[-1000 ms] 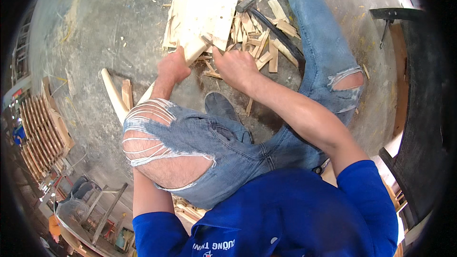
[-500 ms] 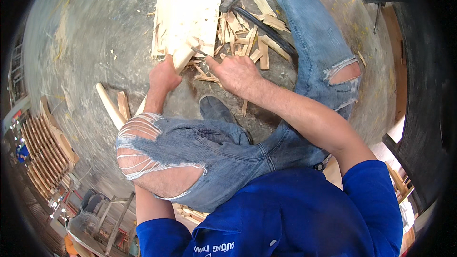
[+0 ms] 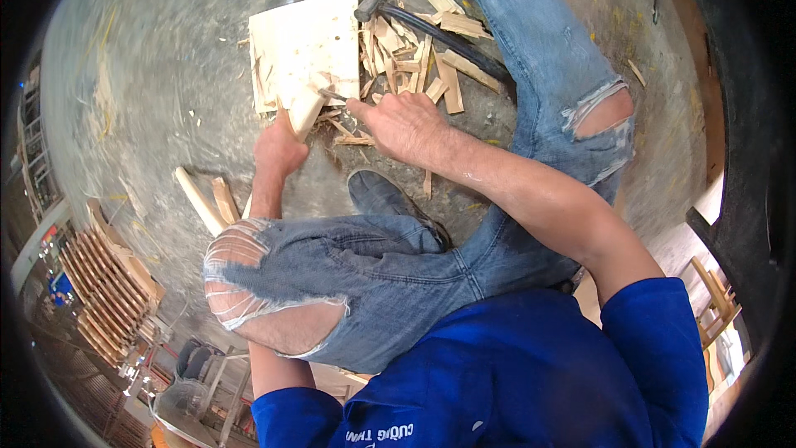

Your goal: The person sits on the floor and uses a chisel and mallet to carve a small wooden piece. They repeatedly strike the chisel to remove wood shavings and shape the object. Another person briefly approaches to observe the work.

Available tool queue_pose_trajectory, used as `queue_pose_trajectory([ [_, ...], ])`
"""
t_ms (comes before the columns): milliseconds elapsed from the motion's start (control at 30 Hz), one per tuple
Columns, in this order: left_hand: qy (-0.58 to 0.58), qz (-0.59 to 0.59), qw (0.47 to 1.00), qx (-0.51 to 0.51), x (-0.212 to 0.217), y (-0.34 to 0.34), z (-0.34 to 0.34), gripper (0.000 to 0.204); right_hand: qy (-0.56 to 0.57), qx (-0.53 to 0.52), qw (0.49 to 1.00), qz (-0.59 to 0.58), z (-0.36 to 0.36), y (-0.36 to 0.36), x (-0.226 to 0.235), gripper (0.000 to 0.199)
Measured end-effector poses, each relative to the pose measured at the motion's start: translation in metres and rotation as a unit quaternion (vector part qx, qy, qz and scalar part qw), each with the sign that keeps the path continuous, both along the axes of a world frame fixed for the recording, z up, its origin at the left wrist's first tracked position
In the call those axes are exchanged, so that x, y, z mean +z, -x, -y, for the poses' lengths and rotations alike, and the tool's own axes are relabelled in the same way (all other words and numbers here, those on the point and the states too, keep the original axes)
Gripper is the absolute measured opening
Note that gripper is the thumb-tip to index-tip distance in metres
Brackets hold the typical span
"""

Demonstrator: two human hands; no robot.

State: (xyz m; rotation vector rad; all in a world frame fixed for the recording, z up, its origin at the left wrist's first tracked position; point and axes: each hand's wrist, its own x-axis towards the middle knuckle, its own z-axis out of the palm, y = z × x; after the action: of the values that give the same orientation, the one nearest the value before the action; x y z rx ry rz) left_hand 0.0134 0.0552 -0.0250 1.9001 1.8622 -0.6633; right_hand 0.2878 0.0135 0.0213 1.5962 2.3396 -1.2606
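I sit on a concrete floor in torn jeans. A pale wooden board [image 3: 303, 50] lies flat in front of me. My left hand [image 3: 278, 149] grips a short wooden piece [image 3: 303, 116] that rests against the board's near edge. My right hand [image 3: 398, 124] is closed on a small dark metal tool [image 3: 332, 95] whose tip points at that piece. Wood scraps [image 3: 414, 66] lie scattered just right of the board.
A hammer [image 3: 423, 25] with a dark handle lies among the scraps beyond my right hand. Two wooden sticks [image 3: 207, 199] lie by my left knee. My dark shoe [image 3: 381, 199] is below my hands. Stacked wooden frames [image 3: 108, 282] stand at lower left.
The view has shifted, so the board and my hands sit lower in the picture. Both hands keep their grips at the board's near edge, barely moved relative to it.
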Motion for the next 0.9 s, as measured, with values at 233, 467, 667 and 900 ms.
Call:
queue_pose_trajectory([
  [233,0.008,-0.029,1.000,0.001,0.004,-0.010,0.001,0.057,0.131,-0.115,0.976,-0.132,-0.012,-0.013,-0.013,0.043],
  [467,0.002,-0.026,1.000,0.011,0.006,-0.007,0.004,0.055,0.143,-0.115,0.971,-0.154,-0.004,0.000,-0.020,0.043],
  [667,0.008,-0.044,0.999,0.001,0.012,-0.011,0.004,0.059,0.087,-0.111,0.979,-0.145,-0.003,0.012,-0.026,0.044],
  [900,-0.006,-0.017,1.000,0.012,0.007,-0.013,0.002,0.062,0.009,-0.098,0.990,-0.098,-0.008,0.000,-0.018,0.048],
])
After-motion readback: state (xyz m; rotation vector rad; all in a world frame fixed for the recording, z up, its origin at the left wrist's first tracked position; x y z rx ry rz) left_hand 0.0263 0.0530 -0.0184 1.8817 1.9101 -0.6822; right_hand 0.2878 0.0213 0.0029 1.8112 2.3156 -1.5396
